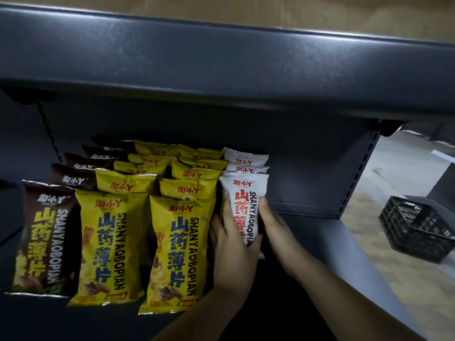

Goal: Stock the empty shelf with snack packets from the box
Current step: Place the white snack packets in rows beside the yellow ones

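Left hand (231,244) and right hand (275,225) both grasp white packet (242,203), centre-right of frame | held upright to front its row (two behind) | shelf (320,232) bare rightward.

Glossy brown foil snack packet (45,238), near left: "SHANYAOBOPIAN" in white down side, yellow Chinese characters beside, white "淘小Y" logo at top. Two glossy yellow foil snack packets (108,244) right of it: same word in blue, red logo. White foil snack packet (242,193), right: same word in black, red characters, red logo.
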